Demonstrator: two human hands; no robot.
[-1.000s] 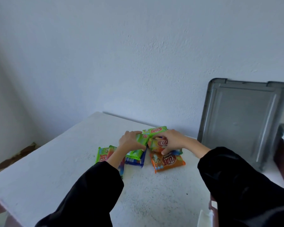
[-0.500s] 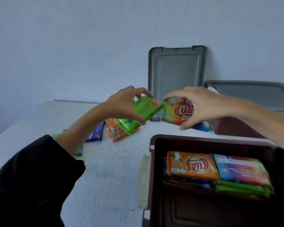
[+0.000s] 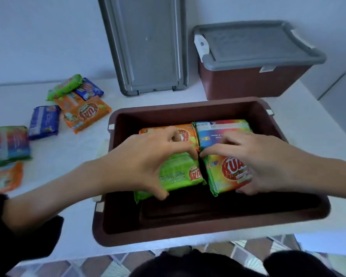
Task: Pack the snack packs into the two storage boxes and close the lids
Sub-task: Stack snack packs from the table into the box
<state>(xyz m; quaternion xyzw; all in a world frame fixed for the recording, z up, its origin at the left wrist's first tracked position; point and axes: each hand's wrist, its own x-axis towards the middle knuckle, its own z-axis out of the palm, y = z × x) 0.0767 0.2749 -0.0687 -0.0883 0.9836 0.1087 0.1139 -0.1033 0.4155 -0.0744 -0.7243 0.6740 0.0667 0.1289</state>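
An open brown storage box (image 3: 212, 234) sits at the table's near edge. Inside it my left hand (image 3: 146, 162) grips a green snack pack (image 3: 178, 174), and my right hand (image 3: 264, 162) grips a yellow-green KUAT pack (image 3: 228, 174) beside it. Behind them in the box lie an orange pack (image 3: 186, 134) and a multicoloured pack (image 3: 222, 126). The second brown box (image 3: 248, 82) stands at the back right with its grey lid (image 3: 254, 45) on. Loose packs lie at the left: an orange one (image 3: 86, 112), a blue one (image 3: 44, 121) and others.
A loose grey lid (image 3: 146, 43) leans upright against the wall behind the open box. The white table (image 3: 68, 156) ends just in front of the box; tiled floor shows below. More packs (image 3: 6, 144) lie at the far left edge.
Both hands have carried their packs from above the table down into the open box. The view has tilted down and to the right, bringing the box underneath.
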